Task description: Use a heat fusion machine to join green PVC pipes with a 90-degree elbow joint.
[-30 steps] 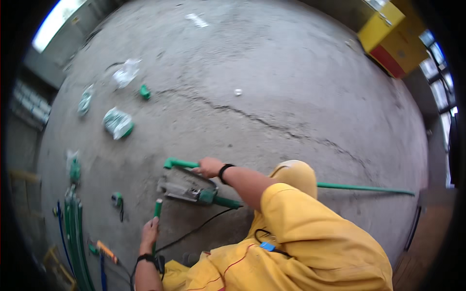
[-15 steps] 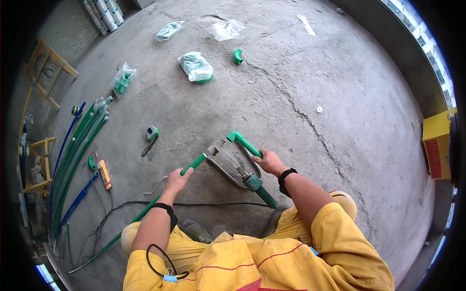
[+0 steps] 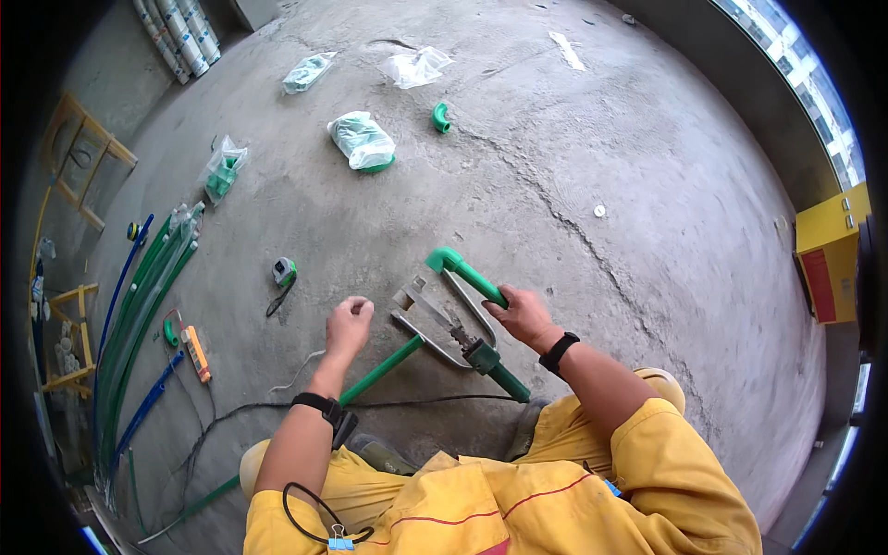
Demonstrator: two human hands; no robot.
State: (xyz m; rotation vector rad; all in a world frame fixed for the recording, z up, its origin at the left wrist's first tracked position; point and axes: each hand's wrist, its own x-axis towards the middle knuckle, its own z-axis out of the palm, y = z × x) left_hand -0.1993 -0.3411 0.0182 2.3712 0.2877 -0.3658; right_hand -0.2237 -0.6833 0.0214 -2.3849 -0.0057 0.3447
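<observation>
My right hand (image 3: 524, 315) grips a short green pipe with an elbow fitting (image 3: 447, 260) at its far end, held over a pipe fusion tool (image 3: 481, 354) with a metal stand (image 3: 427, 316) and a green handle. My left hand (image 3: 349, 324) hovers just left of the tool, fingers curled and holding nothing. The end of a long green pipe (image 3: 384, 369) lies on the concrete floor beside that hand and runs back under my left wrist. I am crouched in yellow work clothes, with a watch on each wrist.
Bags of green fittings (image 3: 361, 141) and a loose green elbow (image 3: 441, 117) lie farther off. A tape measure (image 3: 284, 271), an orange tool (image 3: 196, 352) and a bundle of green and blue pipes (image 3: 139, 314) lie to the left. A black cable (image 3: 277, 407) crosses the floor; a yellow box (image 3: 828, 259) stands right.
My left hand has let go of the long green pipe and drawn slightly left; the pipe's end now lies by the tool. My right hand still holds the elbow pipe.
</observation>
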